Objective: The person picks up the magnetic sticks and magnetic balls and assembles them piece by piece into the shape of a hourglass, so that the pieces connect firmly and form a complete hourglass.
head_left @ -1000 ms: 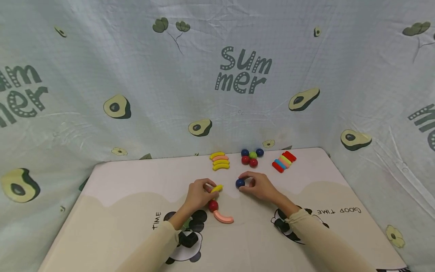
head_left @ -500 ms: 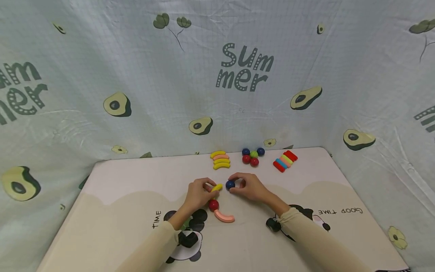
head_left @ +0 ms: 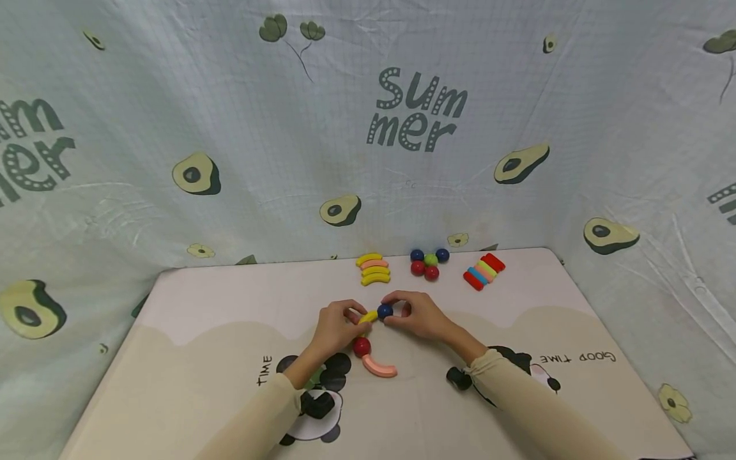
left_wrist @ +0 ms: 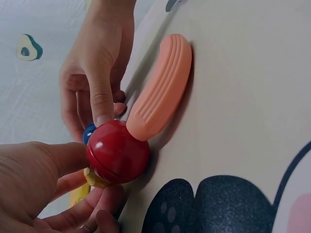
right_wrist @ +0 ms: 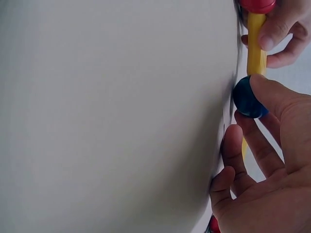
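My left hand (head_left: 338, 327) pinches a curved yellow stick (right_wrist: 256, 46) between thumb and fingers. One end of that stick meets a red ball (left_wrist: 119, 151), which joins a curved pink stick (left_wrist: 163, 87) lying on the table. At the stick's other end is a dark blue ball (head_left: 384, 311), touching it in the head and right wrist views. My right hand (head_left: 418, 314) holds this blue ball between thumb and fingertips. In the left wrist view the yellow stick is mostly hidden behind the red ball and the left fingers.
Behind the hands lie a row of curved yellow and pink sticks (head_left: 375, 272), a cluster of blue, green and red balls (head_left: 431, 260), and several short coloured bars (head_left: 478, 276). A printed cloth (head_left: 276, 211) hangs behind the table (head_left: 218, 300).
My right hand has moved left with the blue ball, from a gap away up to the yellow stick's end. The left hand has stayed in place on the yellow stick.
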`<state>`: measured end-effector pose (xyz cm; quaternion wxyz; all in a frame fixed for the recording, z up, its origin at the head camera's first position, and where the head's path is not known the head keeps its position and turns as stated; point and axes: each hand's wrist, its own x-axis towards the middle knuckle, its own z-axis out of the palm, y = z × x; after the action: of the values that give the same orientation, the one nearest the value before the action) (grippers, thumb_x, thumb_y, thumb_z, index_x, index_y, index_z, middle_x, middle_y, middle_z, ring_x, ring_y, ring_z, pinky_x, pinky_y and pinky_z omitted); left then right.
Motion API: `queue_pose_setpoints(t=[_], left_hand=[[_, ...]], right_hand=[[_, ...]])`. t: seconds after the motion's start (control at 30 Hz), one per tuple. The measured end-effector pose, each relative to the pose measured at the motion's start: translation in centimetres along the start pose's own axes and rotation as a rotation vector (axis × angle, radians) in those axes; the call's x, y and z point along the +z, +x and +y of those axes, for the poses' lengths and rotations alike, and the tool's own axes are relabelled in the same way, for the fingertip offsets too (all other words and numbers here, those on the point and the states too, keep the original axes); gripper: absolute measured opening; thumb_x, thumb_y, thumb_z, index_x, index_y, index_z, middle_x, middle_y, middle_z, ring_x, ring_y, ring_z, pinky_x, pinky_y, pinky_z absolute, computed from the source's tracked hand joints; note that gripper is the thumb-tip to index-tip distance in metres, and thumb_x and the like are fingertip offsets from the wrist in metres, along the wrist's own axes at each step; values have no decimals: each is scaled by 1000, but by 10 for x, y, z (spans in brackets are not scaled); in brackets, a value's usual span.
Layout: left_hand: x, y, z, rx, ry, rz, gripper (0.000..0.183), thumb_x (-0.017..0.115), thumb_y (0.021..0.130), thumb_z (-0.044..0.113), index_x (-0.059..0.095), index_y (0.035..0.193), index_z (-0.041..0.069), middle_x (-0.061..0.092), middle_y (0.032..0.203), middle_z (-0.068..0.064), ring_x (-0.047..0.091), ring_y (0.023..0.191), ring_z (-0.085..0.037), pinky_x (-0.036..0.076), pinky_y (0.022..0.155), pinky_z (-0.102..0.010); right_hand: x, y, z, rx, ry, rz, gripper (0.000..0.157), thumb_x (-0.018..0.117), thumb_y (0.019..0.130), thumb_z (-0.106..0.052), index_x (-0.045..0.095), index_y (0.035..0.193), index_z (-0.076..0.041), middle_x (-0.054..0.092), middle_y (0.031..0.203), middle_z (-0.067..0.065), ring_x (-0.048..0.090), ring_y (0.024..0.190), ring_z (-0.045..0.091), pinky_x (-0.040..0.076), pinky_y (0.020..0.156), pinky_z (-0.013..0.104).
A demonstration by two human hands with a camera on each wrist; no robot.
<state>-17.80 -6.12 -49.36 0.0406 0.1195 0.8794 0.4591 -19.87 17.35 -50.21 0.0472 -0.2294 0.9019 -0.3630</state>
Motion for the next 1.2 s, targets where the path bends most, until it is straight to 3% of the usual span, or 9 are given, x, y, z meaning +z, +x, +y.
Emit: queue_pose_setpoints(t=[0.77,1.2], left_hand=[[-4,-4,4,-11,-23,-11,21,83,86,11,73,103,4,66,79,-5,57,67,-16,51,59,-25],[-5,-4,9,-58,-11,-25,21,82,87,12,72,104,5,65,79,-4,56,68,-16,50,59,-23]], right_hand=[[0,2,-2,-5,16,-4,36,80,92,-26,70,126,-18,70,114,-1,54,74,12,48,68,25],[-6,2,-5,-11,36,-40,38,79,92,-28,69,128,-17,70,116,-2,55,76,12,50,70,25]])
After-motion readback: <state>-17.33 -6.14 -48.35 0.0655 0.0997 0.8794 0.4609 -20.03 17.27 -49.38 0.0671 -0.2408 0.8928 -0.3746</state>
